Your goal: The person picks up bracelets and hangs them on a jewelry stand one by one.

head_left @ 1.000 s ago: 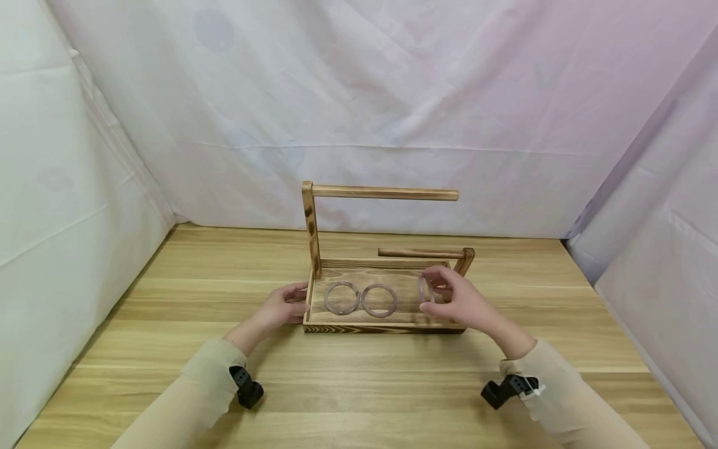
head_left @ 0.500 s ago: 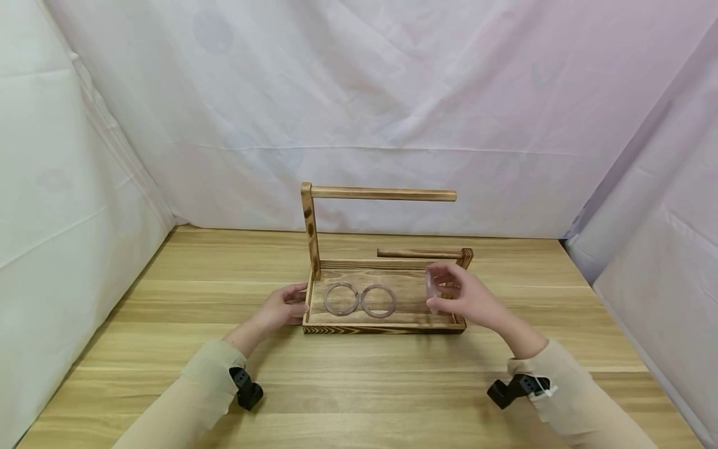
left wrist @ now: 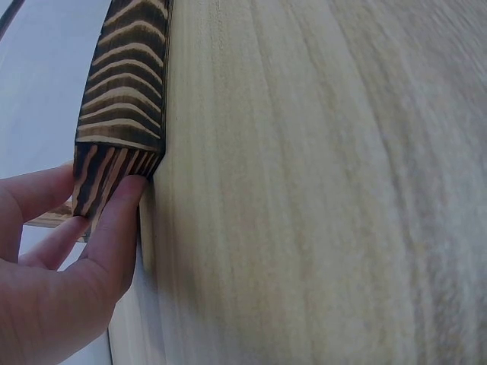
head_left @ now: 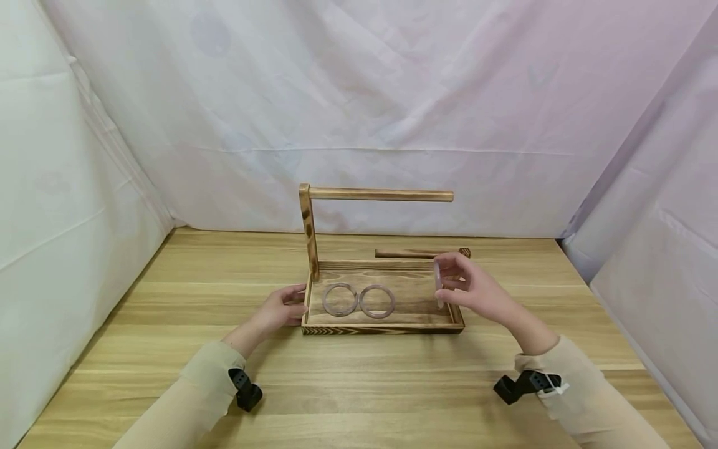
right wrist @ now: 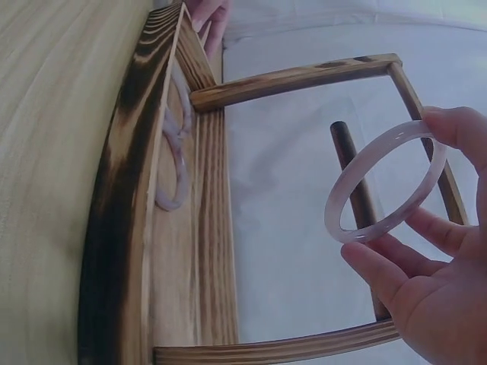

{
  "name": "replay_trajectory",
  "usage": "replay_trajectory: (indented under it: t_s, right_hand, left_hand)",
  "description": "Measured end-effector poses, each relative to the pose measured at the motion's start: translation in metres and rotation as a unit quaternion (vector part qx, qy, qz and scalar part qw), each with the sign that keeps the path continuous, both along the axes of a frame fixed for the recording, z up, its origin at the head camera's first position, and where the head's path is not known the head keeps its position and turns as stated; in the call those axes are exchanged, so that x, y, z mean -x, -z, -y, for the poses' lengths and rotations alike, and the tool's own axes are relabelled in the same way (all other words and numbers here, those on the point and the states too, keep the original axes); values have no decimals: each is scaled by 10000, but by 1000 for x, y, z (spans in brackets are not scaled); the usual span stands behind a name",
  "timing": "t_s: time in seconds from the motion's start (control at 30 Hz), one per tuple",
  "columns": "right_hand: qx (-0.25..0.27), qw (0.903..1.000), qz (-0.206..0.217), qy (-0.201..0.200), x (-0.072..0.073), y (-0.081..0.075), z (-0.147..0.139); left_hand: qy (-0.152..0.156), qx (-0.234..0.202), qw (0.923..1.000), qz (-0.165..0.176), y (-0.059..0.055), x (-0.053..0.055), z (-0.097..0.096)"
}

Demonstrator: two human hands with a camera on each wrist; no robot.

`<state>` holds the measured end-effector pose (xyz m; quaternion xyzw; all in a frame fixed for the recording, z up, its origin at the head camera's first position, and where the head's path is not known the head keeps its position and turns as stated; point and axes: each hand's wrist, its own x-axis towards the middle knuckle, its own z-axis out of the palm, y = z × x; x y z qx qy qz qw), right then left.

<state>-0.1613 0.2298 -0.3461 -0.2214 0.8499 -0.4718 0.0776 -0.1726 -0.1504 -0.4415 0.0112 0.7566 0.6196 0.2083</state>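
Note:
My right hand holds a pale lilac bangle raised above the right end of a wooden tray. The right wrist view shows the fingers and thumb gripping the bangle at its edges, the ring tilted and its centre open. Two similar bangles lie flat side by side in the tray, a left one and a right one. My left hand touches the tray's left end. In the left wrist view its thumb and fingers rest against the striped end corner.
A tall post at the tray's left carries a long high rod pointing right. A lower rod extends left from the right side, its post mostly hidden by my right hand. White cloth hangs behind the wooden table.
My right hand has lifted the bangle and moved it to the right, turning it nearly edge-on to the head view. The left hand and the other two bangles stay put.

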Motion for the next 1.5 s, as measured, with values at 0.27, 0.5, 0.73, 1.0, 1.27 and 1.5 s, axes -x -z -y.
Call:
replay_trajectory:
  t_s: [0.27, 0.5, 0.73, 1.0, 1.27, 1.5]
  right_hand:
    - [520, 9986, -22, -94, 1, -14, 0]
    - [548, 9984, -130, 24, 7, -26, 0]
    - [657, 9974, -275, 142, 15, -33, -4]
    - [500, 9972, -24, 554, 23, -43, -8]
    - [302, 9970, 86, 713, 34, -50, -14]
    - [229, 9956, 80, 904, 44, -55, -18]
  left_hand:
    - [-48, -21, 10000, 45, 3, -1, 0]
    - [-59, -83, 9999, 64, 3, -1, 0]
    - [-30, 12, 10000, 20, 1, 0, 0]
    - [-44, 18, 10000, 7, 1, 0, 0]
    - [-45, -14, 10000, 29, 0, 0, -1]
    - [43, -59, 10000, 11, 0, -1, -1]
